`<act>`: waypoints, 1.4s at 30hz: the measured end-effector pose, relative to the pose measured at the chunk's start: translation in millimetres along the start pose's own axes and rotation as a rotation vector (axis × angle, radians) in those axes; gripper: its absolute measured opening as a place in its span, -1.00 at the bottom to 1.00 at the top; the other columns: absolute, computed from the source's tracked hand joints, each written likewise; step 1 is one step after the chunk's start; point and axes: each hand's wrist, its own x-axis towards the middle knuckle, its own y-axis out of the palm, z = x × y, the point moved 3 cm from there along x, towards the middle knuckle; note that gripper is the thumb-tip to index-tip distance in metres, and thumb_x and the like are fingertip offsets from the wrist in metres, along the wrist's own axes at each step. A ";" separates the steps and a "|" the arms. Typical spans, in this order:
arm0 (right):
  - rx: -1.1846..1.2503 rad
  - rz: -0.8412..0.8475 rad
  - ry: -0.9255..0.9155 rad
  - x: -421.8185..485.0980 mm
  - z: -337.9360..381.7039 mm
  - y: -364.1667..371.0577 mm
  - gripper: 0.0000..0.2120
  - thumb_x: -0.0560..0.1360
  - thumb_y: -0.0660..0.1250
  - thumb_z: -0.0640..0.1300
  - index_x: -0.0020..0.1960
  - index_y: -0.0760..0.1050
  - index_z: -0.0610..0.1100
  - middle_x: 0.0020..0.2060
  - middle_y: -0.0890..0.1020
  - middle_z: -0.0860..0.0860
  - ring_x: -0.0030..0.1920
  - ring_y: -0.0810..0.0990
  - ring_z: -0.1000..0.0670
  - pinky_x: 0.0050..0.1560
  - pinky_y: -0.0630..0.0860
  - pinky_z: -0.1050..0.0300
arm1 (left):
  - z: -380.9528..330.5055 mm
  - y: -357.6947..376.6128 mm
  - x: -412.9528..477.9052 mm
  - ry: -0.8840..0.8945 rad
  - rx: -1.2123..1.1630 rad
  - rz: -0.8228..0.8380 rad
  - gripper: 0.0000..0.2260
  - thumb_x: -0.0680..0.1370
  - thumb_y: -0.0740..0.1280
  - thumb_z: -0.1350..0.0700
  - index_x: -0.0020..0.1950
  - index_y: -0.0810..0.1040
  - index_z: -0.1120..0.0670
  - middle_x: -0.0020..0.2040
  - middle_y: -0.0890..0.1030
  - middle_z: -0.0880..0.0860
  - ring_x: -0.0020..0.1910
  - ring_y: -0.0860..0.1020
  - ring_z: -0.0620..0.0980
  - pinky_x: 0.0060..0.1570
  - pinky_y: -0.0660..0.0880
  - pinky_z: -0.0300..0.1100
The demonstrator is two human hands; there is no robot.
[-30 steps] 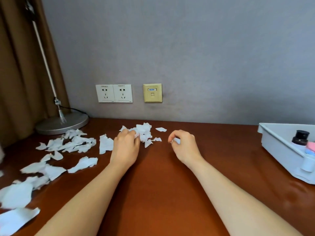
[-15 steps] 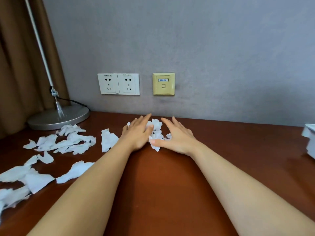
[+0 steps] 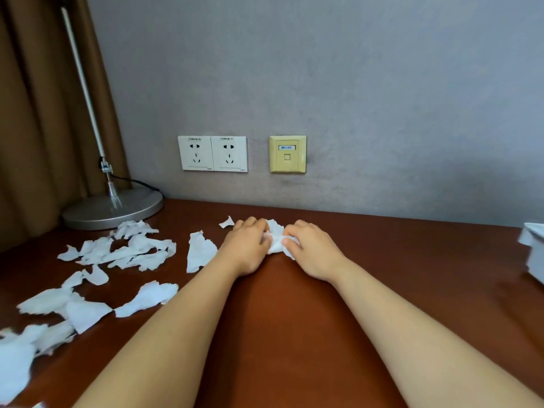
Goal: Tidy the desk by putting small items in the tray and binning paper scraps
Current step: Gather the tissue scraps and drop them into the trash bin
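Observation:
A small bunch of white paper scraps (image 3: 275,240) lies on the brown desk near the wall, squeezed between my two hands. My left hand (image 3: 245,248) has its fingers curled round the bunch from the left. From the right, my right hand (image 3: 312,250) pinches the same bunch with curled fingers. Several more torn white scraps (image 3: 129,248) lie spread over the left part of the desk, one larger piece (image 3: 200,251) just left of my left hand. Only a corner of the pale tray (image 3: 532,248) shows at the right edge.
A lamp with a round metal base (image 3: 113,209) and a thin slanted pole stands at the back left beside a brown curtain. Wall sockets (image 3: 212,153) and a yellow data port (image 3: 287,154) sit above the desk's back edge. Bare brown desk (image 3: 412,260) stretches to the right.
My hands went from lying flat round the scraps to curling in and bunching them together. The camera has moved closer and turned slightly left, so less of the tray shows.

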 end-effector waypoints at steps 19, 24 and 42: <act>0.522 -0.244 0.356 -124.9 33.7 -54.1 -0.52 0.51 0.31 -0.02 -0.49 0.22 -0.13 -0.54 0.33 -0.03 -0.47 0.27 0.06 -0.35 0.26 0.21 | -60.1 -30.1 -125.2 0.025 -0.192 -0.182 -0.65 0.62 0.10 -0.06 -0.14 0.48 0.18 -0.28 0.54 0.10 -0.22 0.54 0.12 -0.19 0.45 0.01; 0.576 -0.279 0.497 -166.5 34.2 -67.9 -0.62 0.49 0.31 -0.14 -0.43 0.26 -0.18 -0.54 0.37 0.02 -0.54 0.36 0.09 -0.44 0.27 0.30 | -77.7 -34.9 -160.1 0.044 -0.293 -0.164 -0.66 0.63 0.11 -0.02 -0.32 0.34 0.05 -0.41 0.38 -0.01 -0.37 0.37 -0.05 -0.31 0.36 -0.10; 0.734 -0.307 0.618 -295.4 61.6 -119.2 -0.56 0.55 0.25 -0.03 -0.45 0.22 -0.10 -0.54 0.29 0.02 -0.52 0.24 0.07 -0.46 0.21 0.25 | -168.8 -71.0 -276.1 0.268 -0.484 -0.119 -0.63 0.63 0.11 0.00 -0.36 0.28 0.09 -0.44 0.27 -0.07 -0.43 0.24 -0.13 -0.41 0.20 -0.32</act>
